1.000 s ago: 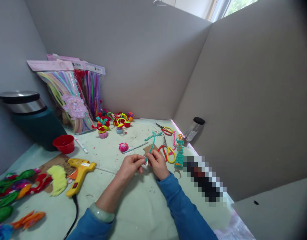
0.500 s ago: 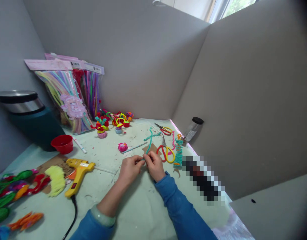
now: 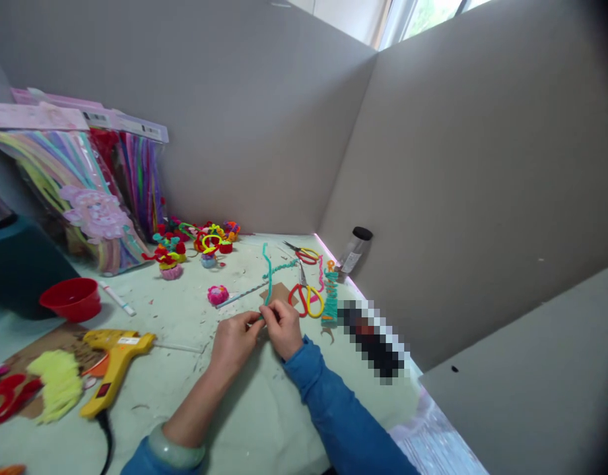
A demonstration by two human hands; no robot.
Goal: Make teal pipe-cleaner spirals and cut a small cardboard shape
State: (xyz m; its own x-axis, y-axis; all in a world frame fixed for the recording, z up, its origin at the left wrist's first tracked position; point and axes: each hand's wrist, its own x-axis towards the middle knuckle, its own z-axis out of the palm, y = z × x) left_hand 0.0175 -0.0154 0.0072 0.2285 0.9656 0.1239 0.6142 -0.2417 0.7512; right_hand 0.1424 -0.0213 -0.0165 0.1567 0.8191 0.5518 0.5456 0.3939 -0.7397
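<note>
Glue gun [image 3: 113, 353] lies well left of the hands, nozzle pointing toward them. Left hand [image 3: 233, 340] and right hand [image 3: 284, 328] meet fingertip to fingertip. Both pinch the lower end of a teal pipe cleaner [image 3: 269, 277], so its length stands free beyond them. Scissors [image 3: 306, 298] lie just right.

The left hand [image 3: 234, 340] and right hand [image 3: 282, 328] meet over the desk [image 3: 264, 412], and a pipe cleaner [image 3: 269, 277] pinched between them rises behind. Scissors [image 3: 306, 298] lie just right of the right hand, with a bottle [image 3: 352, 251] farther behind. A glue gun [image 3: 113, 359] lies well left of the left hand, with a bowl [image 3: 70, 299] behind it.
</note>
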